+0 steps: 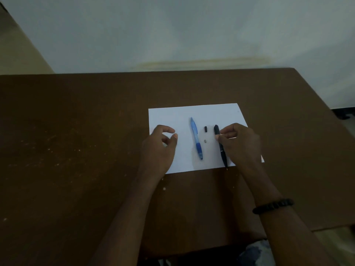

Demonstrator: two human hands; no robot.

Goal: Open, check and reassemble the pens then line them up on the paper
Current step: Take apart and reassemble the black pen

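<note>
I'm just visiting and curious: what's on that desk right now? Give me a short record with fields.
surface: brown table
paper: white sheet lying flat on the table
blue pen: lying on the sheet, untouched
black pen: on the sheet, pinched by the right hand
small parts: black piece and grey piece between the pens
left hand: over the sheet's left edge, fingers loosely curled, holding nothing
right hand: beaded bracelet on its wrist

My brown table (76, 131) carries a white sheet of paper (172, 116) lying flat, with pale crumbs (164, 188) scattered around
</note>
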